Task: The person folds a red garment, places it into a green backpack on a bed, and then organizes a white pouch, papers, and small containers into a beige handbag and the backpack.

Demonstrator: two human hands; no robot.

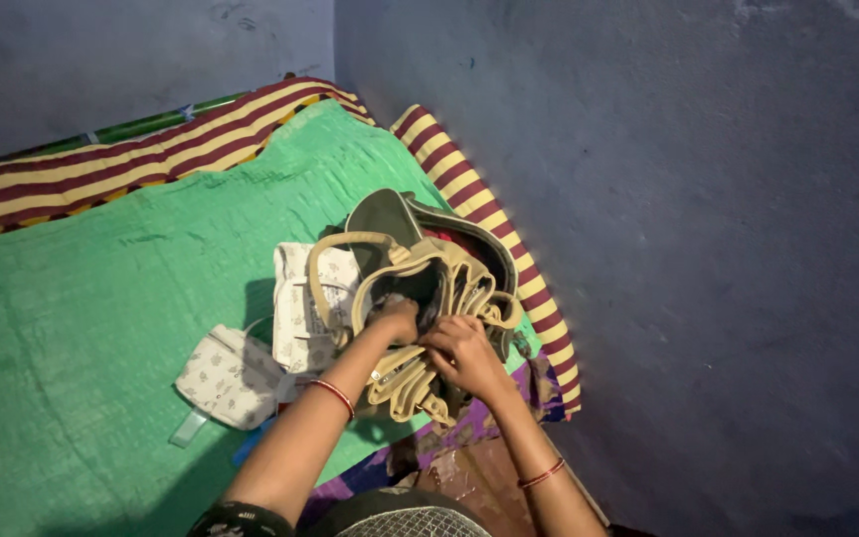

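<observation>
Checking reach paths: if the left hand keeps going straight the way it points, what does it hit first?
The left hand points up and away into the open mouth of the beige-strapped olive fabric bag. It would likely meet the bag's dark interior first; whatever lies inside is hidden, so depth is unclear.

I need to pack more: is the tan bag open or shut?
Open: the tan bag gapes, its dark inside visible, the left hand reaching into it.
</observation>
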